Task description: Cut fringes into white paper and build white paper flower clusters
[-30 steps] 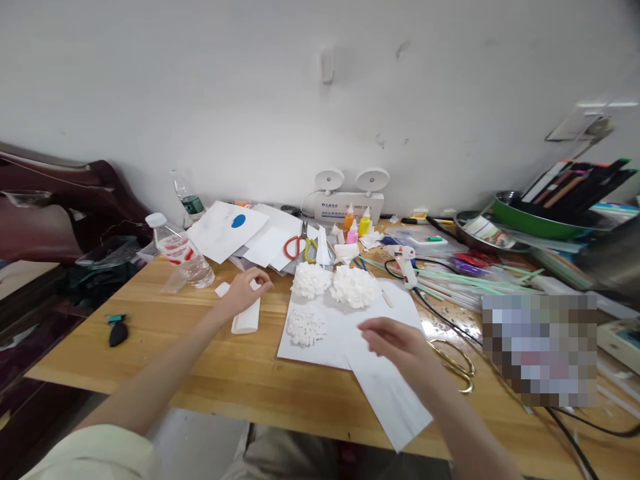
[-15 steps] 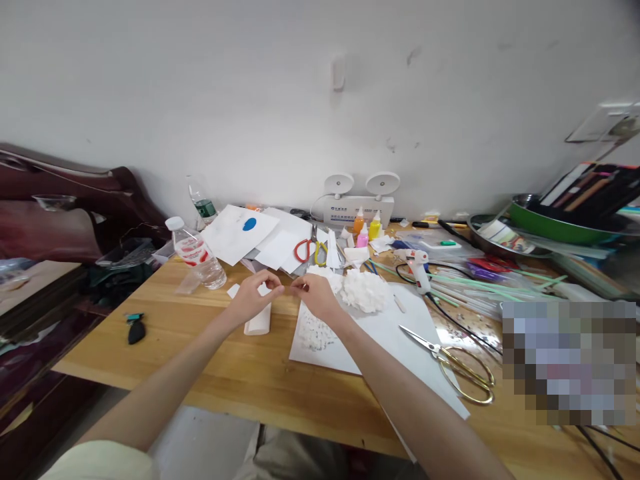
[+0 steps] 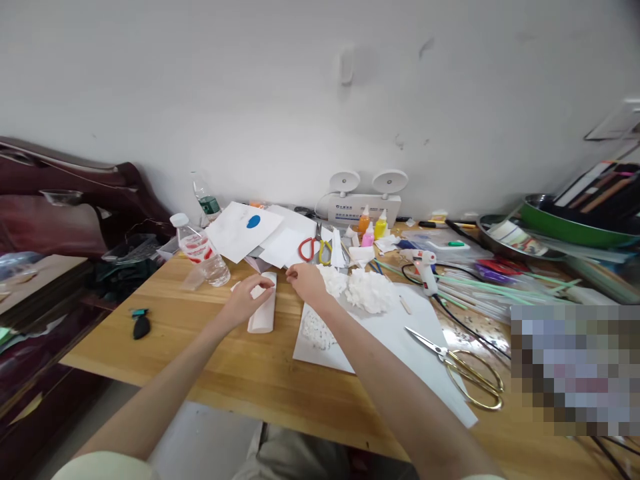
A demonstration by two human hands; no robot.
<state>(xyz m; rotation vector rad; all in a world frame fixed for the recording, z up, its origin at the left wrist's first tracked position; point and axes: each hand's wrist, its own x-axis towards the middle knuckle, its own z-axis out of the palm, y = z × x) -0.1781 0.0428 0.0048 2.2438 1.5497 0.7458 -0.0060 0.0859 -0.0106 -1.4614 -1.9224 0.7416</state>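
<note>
My left hand (image 3: 249, 298) is above the table, its thumb and fingertips curled close together. Whatever it may pinch is too small to make out. Just under it lies a white rounded container (image 3: 261, 317), partly covered by the hand. To the right, my right hand (image 3: 306, 283) hangs with its fingers bent together; anything between them is hidden. Beside this hand is a fluffy white pile (image 3: 371, 291) on a sheet of white paper (image 3: 395, 337). Small white crumbs (image 3: 319, 331) are spread on the paper nearer me.
Gold-handled scissors (image 3: 453, 360) lie at the paper's right edge, near a white glue gun (image 3: 424, 270). A water bottle (image 3: 203, 252) stands at the left. Red- and yellow-handled tools (image 3: 316, 247) and small paint bottles (image 3: 369, 233) sit at the back.
My hands have moved apart from nearly touching fingertips, and more of the white container shows between them. The whole view has shifted slightly.
</note>
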